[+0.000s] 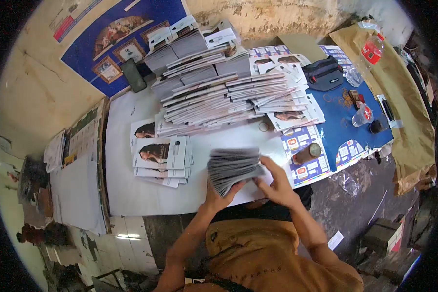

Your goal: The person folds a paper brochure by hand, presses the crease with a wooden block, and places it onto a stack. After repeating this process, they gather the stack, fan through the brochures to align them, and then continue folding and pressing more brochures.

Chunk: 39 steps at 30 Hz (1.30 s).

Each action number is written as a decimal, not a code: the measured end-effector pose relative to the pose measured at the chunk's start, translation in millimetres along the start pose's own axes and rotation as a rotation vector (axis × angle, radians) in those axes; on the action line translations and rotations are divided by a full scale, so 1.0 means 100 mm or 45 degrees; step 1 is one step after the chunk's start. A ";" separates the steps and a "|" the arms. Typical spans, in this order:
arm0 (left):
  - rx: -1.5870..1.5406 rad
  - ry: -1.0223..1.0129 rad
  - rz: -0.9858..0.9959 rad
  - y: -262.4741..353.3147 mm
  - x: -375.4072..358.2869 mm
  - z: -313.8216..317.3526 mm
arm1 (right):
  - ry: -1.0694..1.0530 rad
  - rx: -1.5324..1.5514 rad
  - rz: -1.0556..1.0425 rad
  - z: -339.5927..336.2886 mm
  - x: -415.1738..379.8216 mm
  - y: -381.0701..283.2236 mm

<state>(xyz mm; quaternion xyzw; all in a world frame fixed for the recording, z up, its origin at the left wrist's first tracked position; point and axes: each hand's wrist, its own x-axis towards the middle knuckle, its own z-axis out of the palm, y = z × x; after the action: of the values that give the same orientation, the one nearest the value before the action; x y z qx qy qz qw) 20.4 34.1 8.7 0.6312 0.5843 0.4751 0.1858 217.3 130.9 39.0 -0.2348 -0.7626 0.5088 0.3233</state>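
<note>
Above the front edge of the white table, a thick bundle of thin grey-edged cards or leaflets [232,168] is held upright. My left hand [220,197] grips it from below, with the thumb along its lower edge. At its right side my right hand [276,184] has thumb and fingers on the bundle's end, slightly blurred. To the left lies a loose pile of printed leaflets [161,156] showing a dark-haired figure. Behind the bundle rise large stacks of the same leaflets [214,100].
A phone [133,76] leans at the back left. On the right are a jar [307,154], a black pouch [323,74], plastic cups [362,116], rubber bands [346,98] and a red-labelled bottle [372,50]. Brown paper [399,97] hangs over the right edge.
</note>
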 end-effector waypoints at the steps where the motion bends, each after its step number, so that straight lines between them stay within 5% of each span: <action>1: -0.187 0.129 -0.038 0.04 -0.05 0.03 | -0.023 0.039 0.011 0.01 -0.03 0.00; 4: -0.426 0.042 -0.325 0.17 -0.19 0.00 | -0.004 0.226 0.208 0.16 -0.16 -0.04; 9: -0.789 0.143 -0.254 -0.13 -0.38 0.24 | -0.012 0.056 0.161 0.32 -0.07 -0.11; 15: -0.724 0.171 -0.191 -0.21 -0.52 0.38 | 0.025 0.030 0.144 0.26 -0.12 -0.26; 23: 0.064 -0.121 -0.093 -0.49 -0.39 0.19 | 0.229 0.196 0.209 0.35 -0.17 0.05; 28: -0.527 0.184 -0.236 -0.13 0.03 0.11 | 0.308 0.347 0.298 0.40 -0.15 0.06; 32: 0.687 -0.184 0.033 0.75 0.55 -0.55 | 0.603 0.657 0.353 0.27 -0.17 0.10; 36: 0.968 -0.528 -0.061 0.60 0.55 -0.49 | 0.666 -0.059 -0.003 0.01 -0.11 -0.24; 39: 0.946 -0.457 -0.046 0.57 0.58 -0.48 | 0.531 -0.453 -0.408 -0.04 -0.04 -0.55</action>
<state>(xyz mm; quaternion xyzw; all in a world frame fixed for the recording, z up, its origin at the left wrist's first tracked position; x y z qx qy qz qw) 5.6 57.7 99.2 0.7177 0.6855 0.1107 0.0525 221.6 109.7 90.4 -0.2638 -0.7841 0.2510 0.5026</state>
